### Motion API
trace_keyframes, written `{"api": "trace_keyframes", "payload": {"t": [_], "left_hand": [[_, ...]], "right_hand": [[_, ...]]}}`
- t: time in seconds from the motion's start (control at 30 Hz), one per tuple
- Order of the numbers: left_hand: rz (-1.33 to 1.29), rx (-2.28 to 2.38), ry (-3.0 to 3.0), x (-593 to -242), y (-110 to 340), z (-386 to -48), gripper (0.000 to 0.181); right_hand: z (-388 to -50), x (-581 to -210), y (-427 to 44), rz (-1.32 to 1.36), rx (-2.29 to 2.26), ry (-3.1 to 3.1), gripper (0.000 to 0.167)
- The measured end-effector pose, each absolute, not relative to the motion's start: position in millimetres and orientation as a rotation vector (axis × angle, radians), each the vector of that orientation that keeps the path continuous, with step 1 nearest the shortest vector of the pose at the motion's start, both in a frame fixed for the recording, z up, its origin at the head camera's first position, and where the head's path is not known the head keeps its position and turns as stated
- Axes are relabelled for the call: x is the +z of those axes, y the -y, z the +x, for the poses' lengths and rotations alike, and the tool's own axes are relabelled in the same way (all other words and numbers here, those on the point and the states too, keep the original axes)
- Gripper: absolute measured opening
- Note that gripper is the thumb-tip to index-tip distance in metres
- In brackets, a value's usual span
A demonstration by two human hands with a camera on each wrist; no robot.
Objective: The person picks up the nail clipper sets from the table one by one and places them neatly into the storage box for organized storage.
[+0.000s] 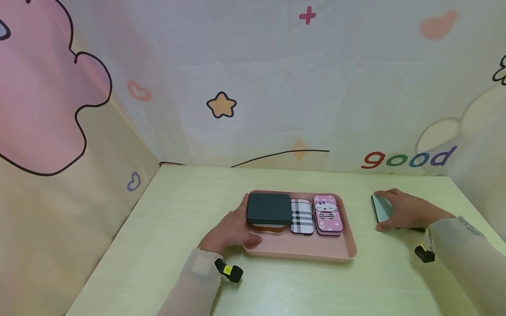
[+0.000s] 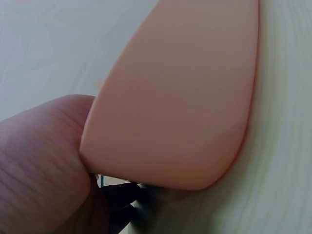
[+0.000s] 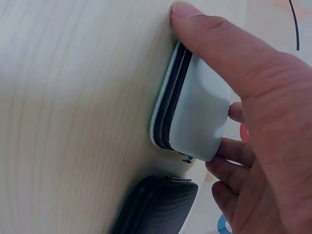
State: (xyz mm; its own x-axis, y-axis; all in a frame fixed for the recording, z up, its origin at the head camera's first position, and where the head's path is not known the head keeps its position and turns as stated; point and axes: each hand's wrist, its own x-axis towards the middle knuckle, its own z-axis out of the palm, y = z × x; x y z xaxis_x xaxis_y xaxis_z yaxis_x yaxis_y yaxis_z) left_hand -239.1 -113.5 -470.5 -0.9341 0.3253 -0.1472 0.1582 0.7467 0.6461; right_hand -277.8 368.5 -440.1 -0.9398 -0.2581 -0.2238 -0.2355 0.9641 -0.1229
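Observation:
On the table stands a pink tray, whose left end my left hand grips, with the thumb over the rim. The left wrist view shows the tray's outer wall close up. Over to the right, my right hand spans a pale green zip wallet, thumb along one edge and fingers along the opposite one. In the right wrist view this wallet has a dark zip band and lies flat. A black zip case sits beside it, mostly hidden by the hand in the head view.
Inside the tray, a dark green wallet lies on a brown-edged one at the left. A plaid wallet is in the middle, and a pink cat-print wallet tops a stack at the right. A printed curtain hangs behind.

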Motion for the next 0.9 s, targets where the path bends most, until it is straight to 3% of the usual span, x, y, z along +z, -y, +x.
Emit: {"api": "trace_keyframes", "payload": {"t": [0.9], "left_hand": [[0.396, 0.964, -2.703, -471.1, 113.9, -239.7, 0.128]], "right_hand": [[-271.6, -441.7, -359.3, -0.366, -0.080, -2.897, 0.113]]}}
